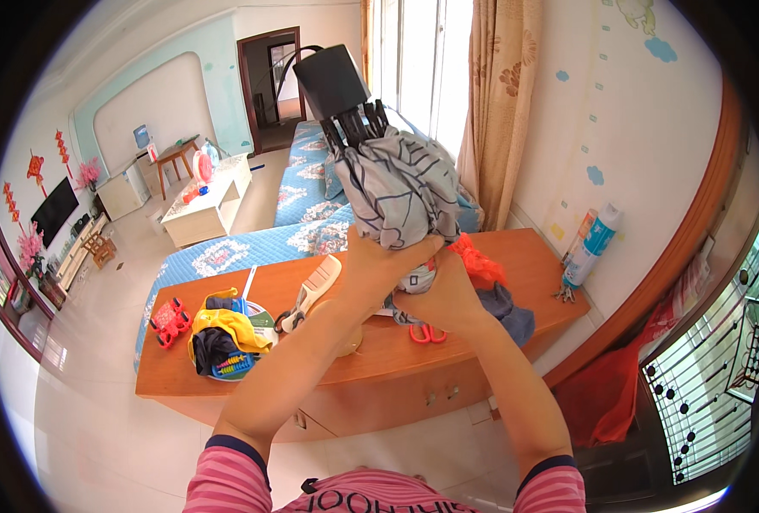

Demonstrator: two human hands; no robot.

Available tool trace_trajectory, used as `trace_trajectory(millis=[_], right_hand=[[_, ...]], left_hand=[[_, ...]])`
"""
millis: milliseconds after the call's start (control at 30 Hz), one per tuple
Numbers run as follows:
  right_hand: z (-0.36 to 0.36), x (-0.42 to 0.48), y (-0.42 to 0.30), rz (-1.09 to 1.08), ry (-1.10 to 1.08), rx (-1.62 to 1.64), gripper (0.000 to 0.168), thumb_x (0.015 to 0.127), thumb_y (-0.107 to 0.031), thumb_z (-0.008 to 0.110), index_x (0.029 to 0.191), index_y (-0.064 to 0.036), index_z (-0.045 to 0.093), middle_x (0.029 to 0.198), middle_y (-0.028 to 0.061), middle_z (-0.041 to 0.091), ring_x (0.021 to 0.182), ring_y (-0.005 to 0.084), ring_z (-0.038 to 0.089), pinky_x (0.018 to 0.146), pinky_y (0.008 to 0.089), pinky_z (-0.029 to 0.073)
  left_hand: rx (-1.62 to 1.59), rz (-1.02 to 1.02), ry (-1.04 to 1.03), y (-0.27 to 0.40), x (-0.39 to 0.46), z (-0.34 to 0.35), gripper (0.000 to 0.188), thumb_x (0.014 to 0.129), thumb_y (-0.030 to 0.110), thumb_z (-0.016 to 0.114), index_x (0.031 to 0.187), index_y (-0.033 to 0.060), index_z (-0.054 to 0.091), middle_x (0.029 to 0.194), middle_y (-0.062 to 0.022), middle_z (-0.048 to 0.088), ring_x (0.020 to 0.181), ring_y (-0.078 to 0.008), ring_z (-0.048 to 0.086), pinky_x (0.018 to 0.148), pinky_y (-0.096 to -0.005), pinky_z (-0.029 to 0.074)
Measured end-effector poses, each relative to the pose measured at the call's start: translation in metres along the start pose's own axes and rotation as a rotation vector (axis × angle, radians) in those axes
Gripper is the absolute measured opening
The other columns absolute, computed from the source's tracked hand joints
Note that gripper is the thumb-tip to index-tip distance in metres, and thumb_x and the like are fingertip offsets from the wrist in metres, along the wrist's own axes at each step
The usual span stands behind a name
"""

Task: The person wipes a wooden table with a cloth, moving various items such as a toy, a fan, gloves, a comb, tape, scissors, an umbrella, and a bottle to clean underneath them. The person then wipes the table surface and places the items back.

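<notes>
A folding umbrella with a grey, dark-lined canopy is held up above a wooden cabinet top. Its fabric is bunched and loosely gathered around the ribs. The black handle points up and away from me, with dark ribs showing beside it. My left hand wraps the cloth from the left. Against it, my right hand grips the narrower end of the bundle, where a bit of fabric hangs below. Red-handled scissors lie under my hands, their blades hidden.
A red toy car, a yellow cloth item and a small abacus lie at left. Nearby is a cream-coloured object. Red plastic, blue-grey cloth and a spray can are at right. Beyond stands a blue-covered sofa.
</notes>
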State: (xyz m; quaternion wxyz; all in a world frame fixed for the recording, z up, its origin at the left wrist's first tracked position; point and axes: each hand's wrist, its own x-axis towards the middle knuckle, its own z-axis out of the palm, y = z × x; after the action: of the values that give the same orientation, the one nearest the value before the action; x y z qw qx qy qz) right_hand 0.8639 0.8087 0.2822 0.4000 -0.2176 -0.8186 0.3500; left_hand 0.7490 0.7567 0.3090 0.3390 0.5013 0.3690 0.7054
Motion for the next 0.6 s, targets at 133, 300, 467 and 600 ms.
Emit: trace_trajectory(millis=[133,300,467,600], right_hand=[[-0.016,0.003,-0.005,0.099,-0.27,0.05,0.058,0.058,-0.014,0.076,0.109,0.004,0.054,0.102,0.0123,0.061,0.099,0.0201,0.058,0.083,0.0318,0.047],[-0.02,-0.008,-0.007,0.089,-0.361,0.247,0.066,0.058,-0.017,0.077,0.117,0.0,0.054,0.115,0.0111,0.057,0.114,0.0194,0.05,0.095,0.0331,0.041],[-0.025,-0.004,0.012,0.136,-0.529,0.639,0.066,0.057,-0.006,0.075,0.12,-0.003,0.054,0.108,0.0063,0.061,0.102,0.0208,0.058,0.088,0.032,0.047],[-0.027,0.0,0.006,0.188,-0.364,0.839,0.066,0.063,-0.006,0.074,0.124,-0.002,0.05,0.112,0.0063,0.061,0.104,0.0211,0.059,0.087,0.0319,0.048]], left_hand=[[-0.163,-0.048,-0.173,0.004,0.003,-0.01,0.062,0.064,0.004,0.079,0.119,-0.0002,0.051,0.111,-0.0088,0.06,0.099,-0.017,0.059,0.087,-0.0297,0.048],[-0.226,-0.115,-0.398,0.007,0.004,-0.02,0.083,0.059,0.004,0.082,0.131,0.0006,0.04,0.122,-0.0083,0.054,0.11,-0.0186,0.054,0.097,-0.0328,0.042],[-0.189,-0.2,-0.444,0.019,0.009,-0.008,0.072,0.065,0.008,0.075,0.128,-0.0013,0.043,0.113,-0.0121,0.06,0.103,-0.0222,0.059,0.092,-0.0347,0.046],[-0.063,-0.126,-0.27,0.024,0.015,0.002,0.039,0.068,0.009,0.075,0.103,-0.0019,0.06,0.093,-0.0062,0.065,0.085,-0.0144,0.061,0.077,-0.0277,0.049]])
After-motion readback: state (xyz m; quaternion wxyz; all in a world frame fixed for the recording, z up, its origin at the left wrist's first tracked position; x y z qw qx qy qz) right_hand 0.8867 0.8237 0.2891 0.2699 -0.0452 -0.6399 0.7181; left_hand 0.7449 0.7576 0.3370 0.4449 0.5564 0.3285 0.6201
